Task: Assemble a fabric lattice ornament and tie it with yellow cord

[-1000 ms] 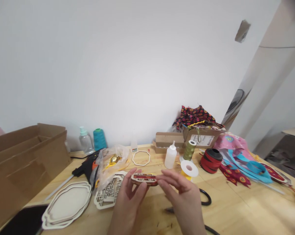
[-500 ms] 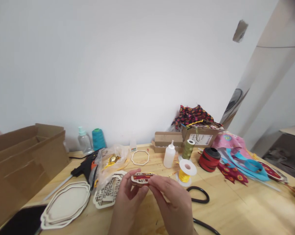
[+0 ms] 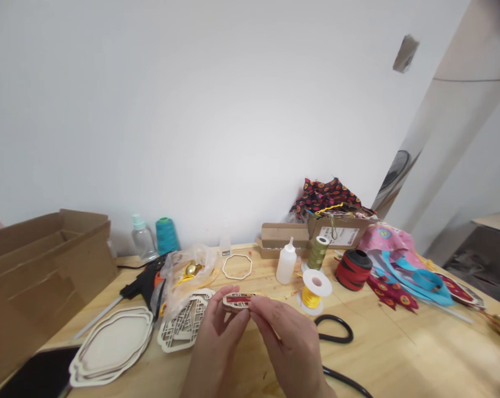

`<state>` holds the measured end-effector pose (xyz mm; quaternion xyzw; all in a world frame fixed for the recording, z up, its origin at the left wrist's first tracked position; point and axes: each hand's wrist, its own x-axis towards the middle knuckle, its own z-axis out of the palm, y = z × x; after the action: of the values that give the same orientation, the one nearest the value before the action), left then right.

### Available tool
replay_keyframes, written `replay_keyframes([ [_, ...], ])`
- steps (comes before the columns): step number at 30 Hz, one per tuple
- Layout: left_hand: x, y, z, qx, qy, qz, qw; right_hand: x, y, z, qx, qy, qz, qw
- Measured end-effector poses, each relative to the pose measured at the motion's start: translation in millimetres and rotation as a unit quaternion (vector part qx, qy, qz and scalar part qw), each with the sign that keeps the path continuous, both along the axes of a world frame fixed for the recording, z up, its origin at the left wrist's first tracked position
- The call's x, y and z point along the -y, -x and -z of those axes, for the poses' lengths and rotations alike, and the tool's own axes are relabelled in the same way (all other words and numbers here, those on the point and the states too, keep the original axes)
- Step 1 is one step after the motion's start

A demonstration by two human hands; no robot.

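Both hands hold a small wooden frame piece [image 3: 237,300] wrapped with red and gold ribbon, just above the wooden table [image 3: 382,354]. My left hand [image 3: 217,345] grips its left end from below. My right hand [image 3: 288,345] pinches its right end, and those fingers hide part of it. A thin yellow thread [image 3: 279,297] appears to run right from the piece towards a spool of yellow cord [image 3: 310,298] with a white flange. Just left of my left hand lies a laser-cut wooden lattice panel [image 3: 184,326].
Black-handled scissors [image 3: 336,329] lie right of my right hand. A stack of wooden frames [image 3: 111,345], a glue gun [image 3: 147,284], a plastic bag [image 3: 189,276], a glue bottle [image 3: 286,264], thread spools, ribbons and a cardboard box [image 3: 38,265] surround the work area.
My right hand has closed from a loose, open pose onto the piece's right end. The piece has turned slightly, and the view has shifted a little.
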<state>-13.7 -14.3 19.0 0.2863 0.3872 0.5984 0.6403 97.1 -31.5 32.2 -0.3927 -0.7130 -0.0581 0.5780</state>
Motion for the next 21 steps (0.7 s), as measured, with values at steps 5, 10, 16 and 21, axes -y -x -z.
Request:
replay_keyframes([
  [5,-6,4,7.4,-0.010,-0.020,-0.008,1.000,0,-2,4.4,0.015,-0.014,0.011,1.000],
  [10,-7,6,5.6,-0.015,-0.041,-0.008,0.999,1,-7,5.8,0.045,-0.024,0.042,0.998],
  [16,-9,10,2.9,-0.047,-0.052,-0.038,0.997,21,-53,7.6,0.087,0.079,0.043,0.992],
  [21,-13,8,9.6,-0.052,-0.074,-0.043,0.995,45,-119,23.9,0.240,0.205,0.044,0.948],
])
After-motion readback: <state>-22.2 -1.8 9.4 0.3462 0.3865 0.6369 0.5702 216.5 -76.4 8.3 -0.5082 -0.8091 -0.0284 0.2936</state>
